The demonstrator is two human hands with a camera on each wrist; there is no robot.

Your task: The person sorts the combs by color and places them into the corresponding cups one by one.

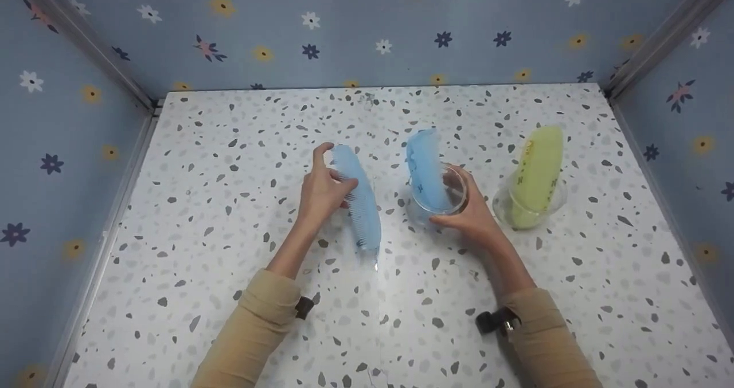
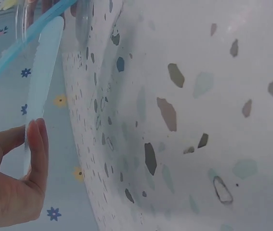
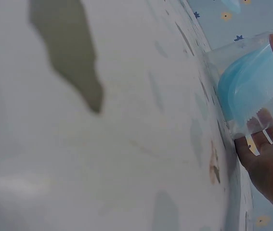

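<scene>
Between thumb and fingers, my left hand (image 1: 324,190) pinches a light blue comb (image 1: 367,210), its teeth facing left. The same comb (image 2: 47,72) rises from the fingertips in the left wrist view. My right hand (image 1: 473,210) grips a clear cup (image 1: 457,203) from its right side. A second blue comb (image 1: 424,170) stands leaning inside that cup, its top poking out above the rim. In the right wrist view, the cup (image 3: 223,57) has fingers around its lower wall and the rounded end of the blue comb (image 3: 252,86) showing through it.
Further right, another clear cup (image 1: 557,198) holds a yellow-green comb (image 1: 541,164) that leans up out of it. The speckled white table (image 1: 189,216) is bounded by blue flowered panels (image 1: 367,21) at the back and on both sides.
</scene>
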